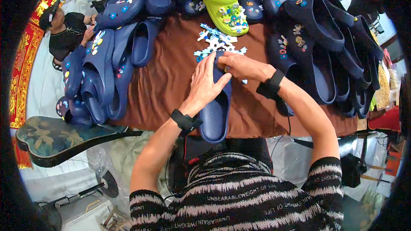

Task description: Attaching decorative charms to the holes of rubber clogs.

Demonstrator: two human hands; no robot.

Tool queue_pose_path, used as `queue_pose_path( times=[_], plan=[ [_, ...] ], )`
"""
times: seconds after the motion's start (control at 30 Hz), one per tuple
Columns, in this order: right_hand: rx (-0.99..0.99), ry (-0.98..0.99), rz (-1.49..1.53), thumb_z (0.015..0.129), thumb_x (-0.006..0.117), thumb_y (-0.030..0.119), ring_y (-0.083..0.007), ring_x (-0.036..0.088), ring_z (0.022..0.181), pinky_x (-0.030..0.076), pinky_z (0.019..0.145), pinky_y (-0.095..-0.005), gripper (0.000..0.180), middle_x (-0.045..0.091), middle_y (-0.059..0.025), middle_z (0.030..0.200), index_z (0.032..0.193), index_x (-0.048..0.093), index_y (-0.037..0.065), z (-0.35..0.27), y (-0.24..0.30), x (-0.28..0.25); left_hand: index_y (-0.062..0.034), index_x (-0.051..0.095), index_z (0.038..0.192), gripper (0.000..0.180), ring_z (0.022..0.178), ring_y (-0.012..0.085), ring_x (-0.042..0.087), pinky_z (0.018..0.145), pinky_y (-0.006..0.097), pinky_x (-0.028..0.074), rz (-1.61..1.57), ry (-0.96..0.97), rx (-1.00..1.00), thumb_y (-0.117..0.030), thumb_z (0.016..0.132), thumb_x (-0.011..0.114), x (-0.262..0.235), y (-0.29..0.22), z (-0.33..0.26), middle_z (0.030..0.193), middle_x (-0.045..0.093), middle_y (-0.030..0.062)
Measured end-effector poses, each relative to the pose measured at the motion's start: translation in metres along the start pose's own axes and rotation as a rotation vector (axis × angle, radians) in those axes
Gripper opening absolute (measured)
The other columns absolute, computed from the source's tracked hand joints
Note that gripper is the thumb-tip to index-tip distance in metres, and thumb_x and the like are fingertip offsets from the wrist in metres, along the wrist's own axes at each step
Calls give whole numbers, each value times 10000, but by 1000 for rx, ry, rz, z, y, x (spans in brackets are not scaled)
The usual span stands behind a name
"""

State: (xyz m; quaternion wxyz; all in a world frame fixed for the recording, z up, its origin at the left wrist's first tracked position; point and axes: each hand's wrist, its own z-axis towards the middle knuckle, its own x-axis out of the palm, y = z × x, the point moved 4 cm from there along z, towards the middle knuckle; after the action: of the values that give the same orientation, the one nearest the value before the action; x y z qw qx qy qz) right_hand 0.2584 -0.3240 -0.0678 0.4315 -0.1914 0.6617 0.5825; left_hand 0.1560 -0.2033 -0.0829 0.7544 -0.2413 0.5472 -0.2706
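Sleeves, striped, at 6 o'clock, forearms reaching up onto brown cloth [171, 72]. Left hand [204, 86] lying flat, fingers spread wide, pressing down on navy clog [215, 115] at centre, heel pointing to 6 o'clock. Right hand [242, 66] curling narrow fingers over clog's toe, pinching something too small to tell. Charms [217, 42], white and blue, lying just beyond at 12 o'clock. Green clog [222, 2] resting further at 12. Navy clogs piling at 9 [102, 68] and 3 [325, 47]. Another person [64, 30] crouching at 10 o'clock.
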Motion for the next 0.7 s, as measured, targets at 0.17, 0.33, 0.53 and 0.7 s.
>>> queue_pose_path(
  times=[0.17, 0.33, 0.53, 0.7],
  plan=[
    [-21, 72, 29, 833, 641, 76, -322, 577, 901, 473, 783, -420, 137, 574, -143, 938, 949, 575, 44, 2, -8, 2, -29, 311, 1503, 811, 1400, 384, 350, 1150, 480, 297, 4, 19, -25, -457, 902, 647, -1, -2, 0, 1497, 383, 219],
    [213, -56, 87, 911, 662, 271, -322, 602, 811, 476, 726, -435, 278, 603, -149, 816, 916, 554, 15, 8, -9, 7, -31, 306, 1510, 812, 1408, 389, 348, 1159, 470, 291, 12, 28, -44, -474, 915, 633, 2, 3, -1, 1513, 370, 232],
    [480, -109, 238, 982, 556, 275, -231, 637, 564, 535, 486, -366, 299, 631, -162, 793, 998, 490, -16, 0, -9, 13, -15, 311, 1503, 822, 1401, 385, 361, 1159, 466, 294, 9, 25, -22, -489, 913, 631, 3, 0, 1, 1501, 385, 234],
    [664, -126, 570, 982, 470, 251, -296, 699, 675, 581, 541, -416, 302, 671, -170, 882, 1013, 529, -43, -18, -27, 23, -9, 319, 1496, 822, 1395, 382, 369, 1158, 463, 295, -2, -1, 4, -497, 912, 630, 0, 3, 1, 1496, 389, 234]
  ],
)
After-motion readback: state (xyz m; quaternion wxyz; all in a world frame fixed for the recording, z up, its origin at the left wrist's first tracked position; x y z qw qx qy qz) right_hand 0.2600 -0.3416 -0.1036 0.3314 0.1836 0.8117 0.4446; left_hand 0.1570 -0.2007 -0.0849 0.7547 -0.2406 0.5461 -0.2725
